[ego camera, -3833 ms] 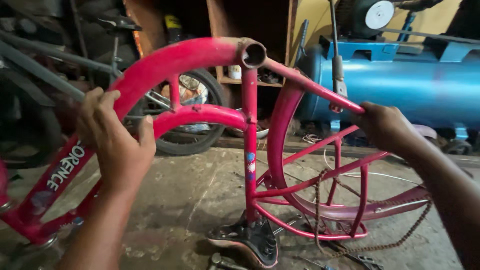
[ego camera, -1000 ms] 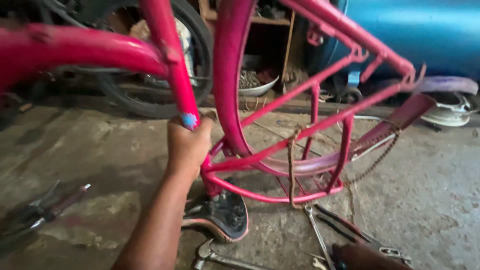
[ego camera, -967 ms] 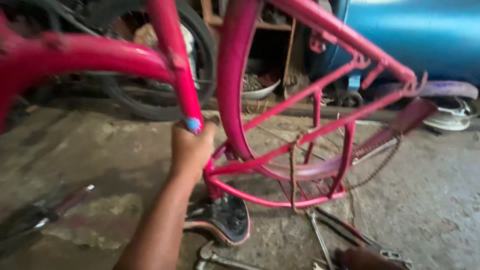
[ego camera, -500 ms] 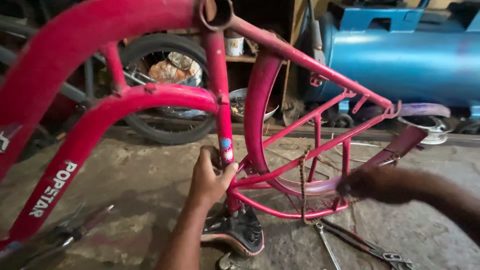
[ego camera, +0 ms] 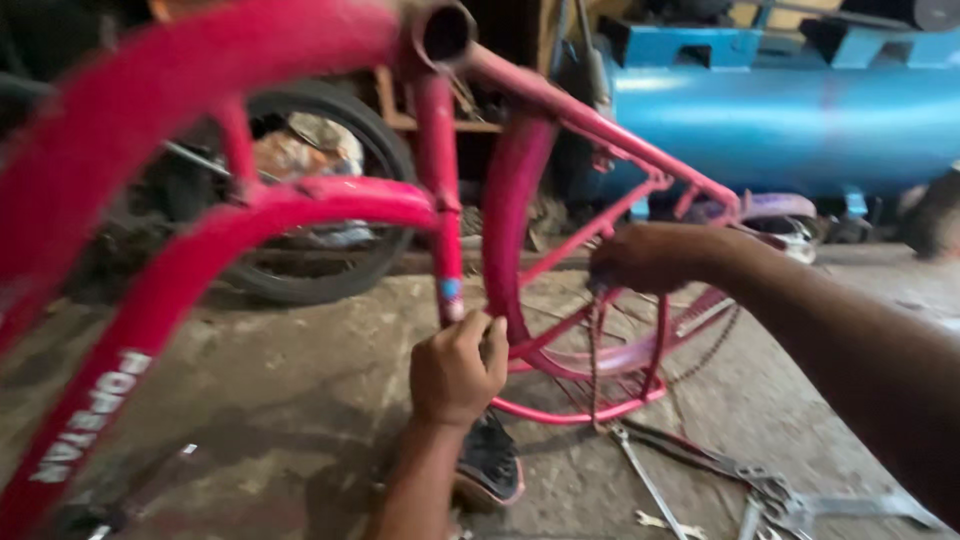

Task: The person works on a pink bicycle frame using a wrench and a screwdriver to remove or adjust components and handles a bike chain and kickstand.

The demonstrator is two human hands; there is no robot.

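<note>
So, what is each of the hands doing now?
Left hand: closed around the pink bicycle frame.
Right hand: closed on the frame's rear stays.

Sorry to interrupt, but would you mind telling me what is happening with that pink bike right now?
A person is working on an upside-down pink bicycle frame on a concrete floor. The left hand grips the seat tube low down, just above the saddle resting on the floor. The right hand is on the rear stays, where a chain hangs loose. Wrenches lie on the floor nearby, with a blue tank behind.
</note>
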